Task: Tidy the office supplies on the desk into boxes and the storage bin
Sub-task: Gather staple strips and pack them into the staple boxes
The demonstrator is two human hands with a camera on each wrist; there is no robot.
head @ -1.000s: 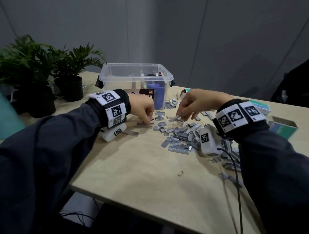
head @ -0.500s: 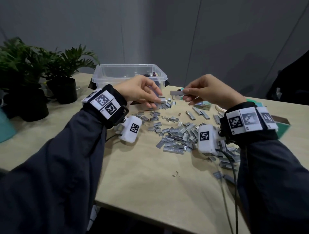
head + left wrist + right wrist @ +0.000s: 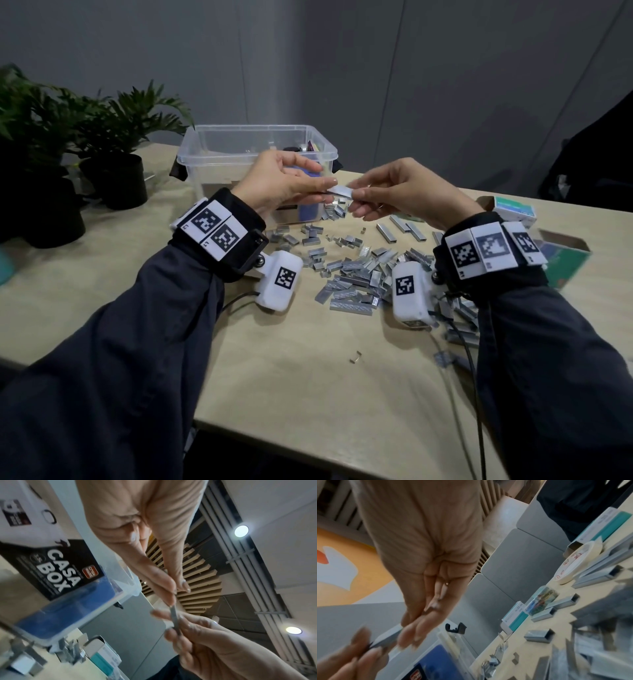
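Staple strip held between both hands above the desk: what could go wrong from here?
The staple strip is only pinched at its ends by the left hand and right hand; a loose grip could drop it, or bending might snap it, adding to the loose staples on the desk. The open box lies behind the right wrist, awkward to reach.

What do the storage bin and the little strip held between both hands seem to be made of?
The storage bin looks like clear, glossy plastic: its contents show through the walls. The staple strip, pinched by the left hand and right hand, looks like grey metal with a dull sheen.
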